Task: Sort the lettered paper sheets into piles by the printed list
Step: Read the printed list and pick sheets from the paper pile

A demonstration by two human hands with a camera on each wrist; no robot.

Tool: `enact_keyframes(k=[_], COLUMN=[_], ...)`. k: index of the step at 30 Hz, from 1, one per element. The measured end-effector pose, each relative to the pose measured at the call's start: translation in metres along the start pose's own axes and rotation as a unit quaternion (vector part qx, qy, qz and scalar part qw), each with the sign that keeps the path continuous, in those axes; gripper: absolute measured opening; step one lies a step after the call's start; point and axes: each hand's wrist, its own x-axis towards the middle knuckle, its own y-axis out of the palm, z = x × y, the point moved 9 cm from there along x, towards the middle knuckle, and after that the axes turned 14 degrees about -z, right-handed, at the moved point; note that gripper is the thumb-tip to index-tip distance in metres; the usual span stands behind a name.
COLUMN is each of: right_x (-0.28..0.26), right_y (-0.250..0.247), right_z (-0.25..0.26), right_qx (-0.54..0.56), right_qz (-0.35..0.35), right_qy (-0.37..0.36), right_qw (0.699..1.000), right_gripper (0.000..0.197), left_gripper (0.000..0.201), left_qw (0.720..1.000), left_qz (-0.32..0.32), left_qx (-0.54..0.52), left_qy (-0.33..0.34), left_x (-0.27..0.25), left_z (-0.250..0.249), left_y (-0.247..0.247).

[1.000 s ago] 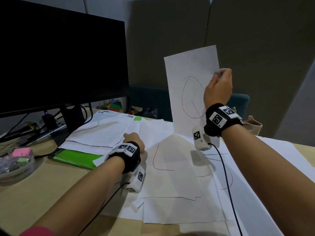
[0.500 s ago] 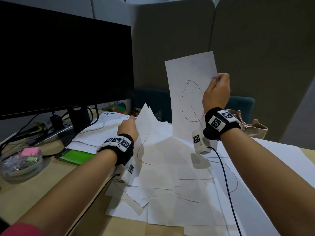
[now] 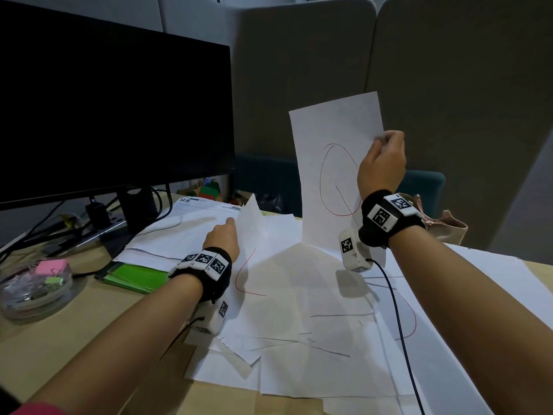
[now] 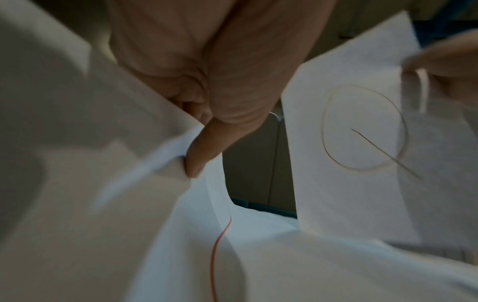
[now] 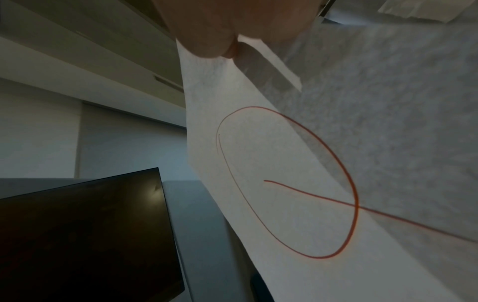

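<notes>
2 hands [image 3: 223, 239] [image 3: 381, 164], 1 monitor [image 3: 113, 115], 1 glass dish [image 3: 18, 301] near left, 1 green folder [image 3: 134, 277], approx 10+ paper sheets [image 3: 299, 295]

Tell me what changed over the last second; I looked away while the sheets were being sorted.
The left hand, which lay flat on the pile, has taken hold of the corner of a sheet with a red stroke and lifted it up off the pile. The right hand still pinches the Q sheet upright by its edge. The printed list and monitor stayed put.

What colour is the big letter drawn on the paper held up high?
Red, on the white paper sheet the right hand pinches; clearest in the right wrist view.
</notes>
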Motion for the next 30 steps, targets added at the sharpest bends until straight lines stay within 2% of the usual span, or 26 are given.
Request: enact_keyframes(k=[3,5,11,15,19,21,24,30], right_x=[0.000,0.000,-0.001,0.000,0.001,0.002,0.001,-0.003], right_y=[0.001,0.002,0.002,0.003,0.004,0.004,0.005,0.015], right_z=[-0.002,-0.003,-0.003,-0.005,-0.004,-0.003,0.002,0.008], right_qx=[-0.002,-0.003,-0.006,-0.015,-0.007,0.005,0.029,0.125], right_qz=[0.003,0.005,0.001,0.003,0.006,0.009,0.010,0.037], right_qy=[0.002,0.005,0.007,0.021,0.032,0.043,0.060,0.103], right_qw=[1.000,1.000,1.000,1.000,0.999,0.999,0.998,0.986], right_gripper=[0.019,0.019,0.019,0.019,0.018,0.020,0.020,0.010], left_gripper=[0.029,0.026,0.033,0.029,0.033,0.034,0.037,0.032], left_qw=[0.998,0.997,0.982,0.949,0.895,0.871,0.850,0.837], left_qz=[0.007,-0.015,-0.169,-0.278,-0.345,-0.341,-0.299,-0.229], left_qx=[-0.024,-0.041,-0.075,-0.138,-0.268,-0.341,-0.421,-0.491], left_qy=[-0.057,-0.065,-0.039,-0.050,-0.086,-0.096,-0.100,-0.082], left_x=[0.004,0.010,0.029,0.031,0.034,0.041,0.055,0.062], left_z=[0.010,0.010,-0.002,0.005,0.023,0.031,0.032,0.015], left_y=[-0.002,-0.014,-0.083,-0.127,-0.148,-0.144,-0.124,-0.091])
